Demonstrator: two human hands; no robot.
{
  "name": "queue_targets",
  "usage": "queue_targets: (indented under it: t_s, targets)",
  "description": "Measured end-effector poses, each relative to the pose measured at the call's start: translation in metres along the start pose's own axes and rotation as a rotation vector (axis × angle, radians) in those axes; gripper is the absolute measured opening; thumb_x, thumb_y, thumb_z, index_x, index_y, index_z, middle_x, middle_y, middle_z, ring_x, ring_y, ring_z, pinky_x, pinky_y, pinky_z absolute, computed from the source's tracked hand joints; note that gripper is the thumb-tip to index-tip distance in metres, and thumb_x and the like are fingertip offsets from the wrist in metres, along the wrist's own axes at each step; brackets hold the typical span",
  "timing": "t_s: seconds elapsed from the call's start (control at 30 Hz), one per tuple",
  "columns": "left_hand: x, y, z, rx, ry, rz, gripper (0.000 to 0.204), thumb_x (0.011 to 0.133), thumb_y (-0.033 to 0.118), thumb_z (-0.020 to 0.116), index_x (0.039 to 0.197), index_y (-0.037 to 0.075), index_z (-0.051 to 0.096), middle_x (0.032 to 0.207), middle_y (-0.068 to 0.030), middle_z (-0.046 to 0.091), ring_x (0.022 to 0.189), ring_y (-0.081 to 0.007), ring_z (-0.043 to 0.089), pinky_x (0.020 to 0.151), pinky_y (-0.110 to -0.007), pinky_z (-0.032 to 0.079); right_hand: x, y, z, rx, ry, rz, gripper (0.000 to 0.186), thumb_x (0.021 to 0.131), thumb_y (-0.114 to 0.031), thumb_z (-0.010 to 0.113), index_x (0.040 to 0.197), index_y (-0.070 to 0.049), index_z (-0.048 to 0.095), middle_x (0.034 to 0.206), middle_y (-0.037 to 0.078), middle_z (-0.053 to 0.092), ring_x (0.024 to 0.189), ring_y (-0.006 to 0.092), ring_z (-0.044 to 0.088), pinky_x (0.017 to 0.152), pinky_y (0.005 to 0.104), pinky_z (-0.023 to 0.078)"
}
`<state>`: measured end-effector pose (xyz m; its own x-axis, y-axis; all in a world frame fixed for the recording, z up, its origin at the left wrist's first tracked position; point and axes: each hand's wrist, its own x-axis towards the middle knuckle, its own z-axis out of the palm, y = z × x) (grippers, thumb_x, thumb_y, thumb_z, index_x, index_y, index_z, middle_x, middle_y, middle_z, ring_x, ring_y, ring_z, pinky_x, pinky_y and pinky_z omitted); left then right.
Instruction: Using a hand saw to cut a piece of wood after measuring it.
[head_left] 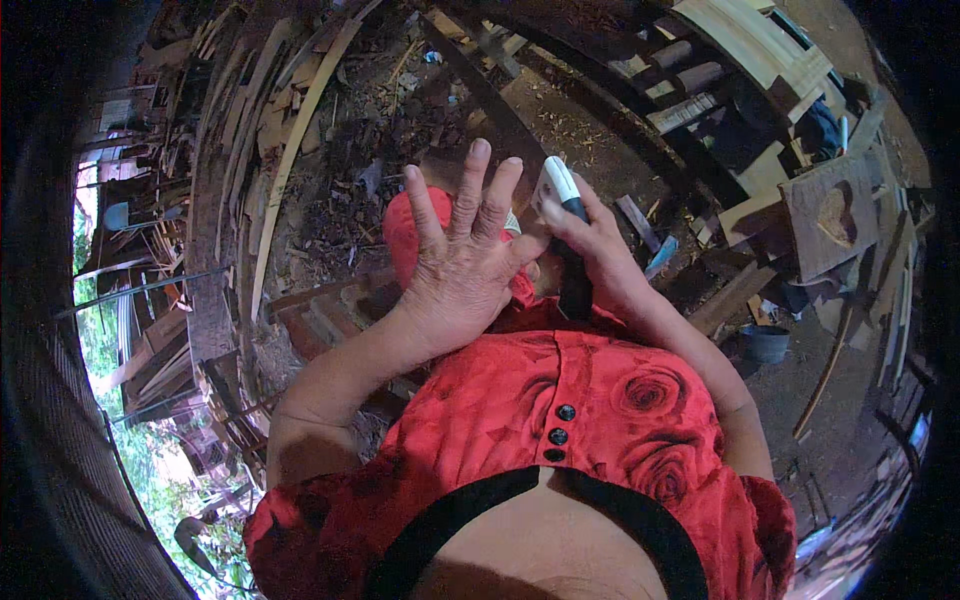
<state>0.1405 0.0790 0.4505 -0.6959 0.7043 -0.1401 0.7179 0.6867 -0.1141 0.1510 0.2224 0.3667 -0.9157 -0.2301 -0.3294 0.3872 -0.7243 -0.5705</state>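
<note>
My left hand (460, 240) is raised in front of my body, its fingers spread and stretched out, with the back of the hand showing. Close beside it on the right, my right hand (597, 232) is closed around a slim device with a white end and a dark body (566, 185); its exact kind I cannot make out. The left thumb reaches toward the right hand; whether they touch is unclear. Red cloth (402, 235) shows behind the left hand, and part of whatever lies below both hands is hidden.
Long planks (300, 150) and scrap wood lie along the left. A dark beam (490, 90) runs across the littered ground ahead. At the right stand stacked boards (750, 40), a wooden panel with a heart shape (830, 218) and a dark bucket (765, 344).
</note>
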Motion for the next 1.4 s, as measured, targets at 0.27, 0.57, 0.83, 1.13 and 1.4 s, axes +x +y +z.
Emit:
queue_targets:
  t_s: [0.27,0.57,0.83,1.13,1.4]
  targets:
    - [0.005,0.005,-0.002,0.016,-0.054,0.004,0.031,0.064,0.024,0.063,0.095,0.022,0.057,0.137,-0.0143,0.014,0.129,-0.0374,0.001,0.091,-0.070,0.002,0.001,0.000,-0.001,-0.098,-0.063,-0.081,0.059,0.072,-0.007,0.063,0.125,-0.005,0.036,0.100,0.005,0.052,0.088,0.0117,0.050,0.077,0.0258,0.041]
    - [0.012,0.007,-0.001,0.047,0.013,-0.003,0.049,0.056,0.028,0.071,0.100,0.020,0.053,0.136,-0.0163,0.012,0.129,-0.0386,-0.002,0.092,-0.069,0.001,0.007,-0.004,-0.011,0.016,-0.039,-0.028,0.059,0.073,-0.012,0.062,0.125,-0.009,0.034,0.083,0.002,0.049,0.060,0.0081,0.046,0.049,0.0216,0.038]
    - [0.015,0.012,-0.011,-0.008,-0.092,-0.019,0.045,0.056,0.028,0.071,0.096,0.018,0.054,0.136,-0.0179,0.012,0.128,-0.0398,-0.003,0.092,-0.068,-0.001,0.003,-0.010,-0.011,-0.078,0.004,-0.055,0.067,0.070,-0.015,0.064,0.128,-0.009,0.031,0.084,0.002,0.049,0.063,0.0091,0.048,0.052,0.0210,0.039]
    - [0.024,0.021,-0.018,-0.023,-0.089,-0.005,0.033,0.056,0.024,0.068,0.087,0.018,0.060,0.136,-0.0167,0.015,0.129,-0.0391,-0.002,0.091,-0.070,0.000,0.006,0.003,-0.022,-0.250,0.000,-0.178,0.066,0.070,-0.014,0.066,0.127,-0.006,0.033,0.100,0.005,0.049,0.087,0.0125,0.048,0.075,0.0251,0.042]
    - [0.028,0.020,-0.014,-0.094,0.017,-0.091,0.026,0.058,0.024,0.067,0.083,0.016,0.062,0.134,-0.0176,0.020,0.129,-0.0395,0.000,0.090,-0.070,-0.001,0.015,-0.003,-0.032,-0.274,0.076,-0.217,0.064,0.073,-0.022,0.068,0.125,-0.005,0.035,0.097,0.005,0.050,0.087,0.0111,0.047,0.076,0.0245,0.040]
